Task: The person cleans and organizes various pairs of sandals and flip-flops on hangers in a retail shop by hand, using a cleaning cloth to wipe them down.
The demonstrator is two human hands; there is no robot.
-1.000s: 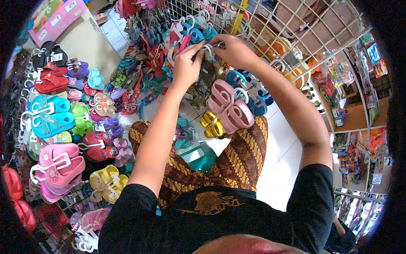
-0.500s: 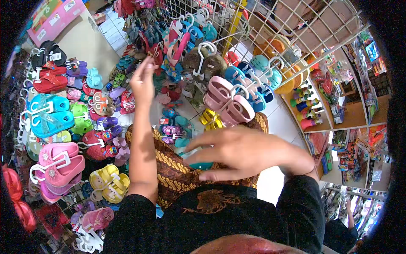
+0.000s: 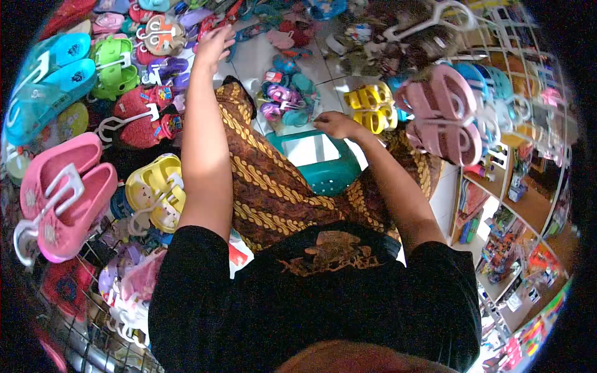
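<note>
My left arm reaches forward with the elbow nearly straight, its hand (image 3: 213, 50) raised beside the hanging shoes — grip open, fingers loosely parted, nothing in it. My right arm angles inward from a bent elbow, and the right hand (image 3: 336, 125) hovers palm down above the far edge of a green stool (image 3: 328, 176), fingertips near small teal sandals (image 3: 296, 117). Those fingers curl; I cannot tell whether that grip is closed on anything. The teal sandals lie just below purple sandals (image 3: 284, 96) — yellow sandals (image 3: 372, 107) sit to the right.
</note>
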